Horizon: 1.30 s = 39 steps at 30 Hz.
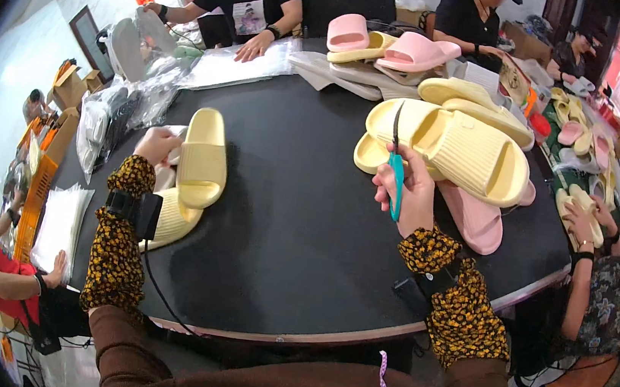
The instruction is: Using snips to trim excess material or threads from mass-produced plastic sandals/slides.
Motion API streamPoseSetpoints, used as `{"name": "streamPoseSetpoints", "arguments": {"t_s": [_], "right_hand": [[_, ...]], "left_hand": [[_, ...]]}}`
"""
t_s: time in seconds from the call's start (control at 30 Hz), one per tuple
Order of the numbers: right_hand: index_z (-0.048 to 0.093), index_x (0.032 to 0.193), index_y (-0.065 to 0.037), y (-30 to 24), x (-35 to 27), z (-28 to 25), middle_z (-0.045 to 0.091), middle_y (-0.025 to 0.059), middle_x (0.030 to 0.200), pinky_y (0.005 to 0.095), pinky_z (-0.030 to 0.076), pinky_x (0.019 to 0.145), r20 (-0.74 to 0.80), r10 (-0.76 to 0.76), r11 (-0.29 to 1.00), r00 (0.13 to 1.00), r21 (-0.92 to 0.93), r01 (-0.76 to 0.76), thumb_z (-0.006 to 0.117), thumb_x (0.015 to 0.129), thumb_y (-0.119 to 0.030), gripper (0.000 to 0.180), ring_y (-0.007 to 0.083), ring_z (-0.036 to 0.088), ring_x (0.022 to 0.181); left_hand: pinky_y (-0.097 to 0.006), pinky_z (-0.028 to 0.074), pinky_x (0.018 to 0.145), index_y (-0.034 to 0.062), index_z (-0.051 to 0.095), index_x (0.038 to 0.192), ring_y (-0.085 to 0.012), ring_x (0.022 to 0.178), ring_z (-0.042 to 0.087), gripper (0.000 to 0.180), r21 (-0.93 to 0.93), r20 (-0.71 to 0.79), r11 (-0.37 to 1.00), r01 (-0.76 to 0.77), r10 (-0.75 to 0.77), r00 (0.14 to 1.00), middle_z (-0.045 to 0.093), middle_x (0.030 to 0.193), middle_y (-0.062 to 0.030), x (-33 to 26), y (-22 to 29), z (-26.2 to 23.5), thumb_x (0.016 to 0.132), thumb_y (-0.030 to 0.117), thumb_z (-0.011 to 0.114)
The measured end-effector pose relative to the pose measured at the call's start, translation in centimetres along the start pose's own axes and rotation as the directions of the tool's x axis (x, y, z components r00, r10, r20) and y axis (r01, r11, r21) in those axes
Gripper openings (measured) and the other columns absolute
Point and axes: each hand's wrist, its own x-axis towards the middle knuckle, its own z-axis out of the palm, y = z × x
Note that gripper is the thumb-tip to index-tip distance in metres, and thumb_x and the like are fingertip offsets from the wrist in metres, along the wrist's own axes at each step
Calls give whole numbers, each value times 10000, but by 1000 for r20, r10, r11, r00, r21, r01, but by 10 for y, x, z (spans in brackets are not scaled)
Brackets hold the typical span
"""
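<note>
On the left of the black table, my left hand (pixel 158 147) is closed beside a pale yellow slipper (pixel 204 166). What its fingers pinch is hidden; something whitish shows between hand and slipper. That slipper partly overlaps another yellow slipper (pixel 170 222), half covered by my wrist. My right hand (pixel 415 192) grips a pair of scissors (pixel 396 188) with a teal handle, its dark blades pointing away from me. Just beyond it lies a large yellow ribbed slipper (pixel 479 155) with more yellow ones around it. A pink slipper (pixel 468 215) sticks out beneath this pile.
Pink slippers (pixel 418 51) top another stack at the far side. Clear plastic bags (pixel 159 73) and white sheets (pixel 62 223) lie along the left edge. A person in black (pixel 247 3) works across the table. At right, another person handles yellow slippers (pixel 579 213).
</note>
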Motion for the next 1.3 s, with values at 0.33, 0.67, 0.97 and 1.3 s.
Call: {"name": "streamPoseSetpoints", "arguments": {"t_s": [0.33,0.67,0.97,1.3], "right_hand": [[438,1210,2,4,-1,-2,583,54,753,193,392,431,7,-53,992,999,113,52,626,826,-122,446,75,508,507],[439,1222,-48,5,1,-1,576,42,788,177,405,438,63,-54,973,997,227,38,615,837,-119,429,59,517,533],[416,1221,34,-2,-1,-5,582,54,819,195,430,501,55,0,985,999,174,-10,596,832,-58,438,69,516,592],[284,1376,-19,-10,13,-17,574,63,735,178,397,426,-173,-232,945,957,192,264,587,874,-153,602,68,519,526]], "left_hand": [[-220,428,418,-71,587,978,-65,469,469,228,-394,278,898,-198,322,905,523,657,-7,-14,175,115,810,82,577],[-251,464,756,-40,552,1126,-126,834,574,357,-317,13,803,-505,536,844,609,1033,-112,-30,173,128,773,2,511],[-202,415,521,-40,560,1009,-58,551,503,229,-289,264,938,-190,269,926,567,684,-23,-86,138,140,860,132,531],[-225,441,435,-22,427,1138,-107,489,546,328,-304,377,952,46,75,923,596,683,-99,-121,120,142,877,155,519]]}}
